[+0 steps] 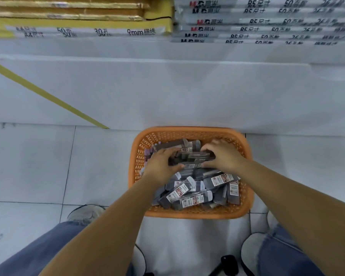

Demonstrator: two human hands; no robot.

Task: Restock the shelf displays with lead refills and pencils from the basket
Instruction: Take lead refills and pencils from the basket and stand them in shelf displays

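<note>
Head view: the left hand (161, 164) and the right hand (224, 156) are both inside the orange basket (187, 130). Each hand curls its fingers over 1 end of a bundle of lead refill cases (194, 158), thumb on the near side, so the bundle is gripped between the 2 hands in the far half of the basket.

Loose refill cases (189, 194) fill the near half. They are dark and translucent, each with a white label carrying a red block; the print is too blurred to read. Pale purple items (147, 153) lie against the left inner wall; their type cannot be determined.

The basket stands on the tiled floor (28, 166), its far rim against the white shelf base (167, 92). A yellow strip (44, 94) crosses the base diagonally.

On the shelf above, the right stack of packs (267, 20) shows the "M&G" logo with "B5", "50" and "26". The left stack of packs (88, 32) shows "50", "30" and "9mm".

Jeans (38, 253) and a grey shoe (86, 214) appear at the bottom.
</note>
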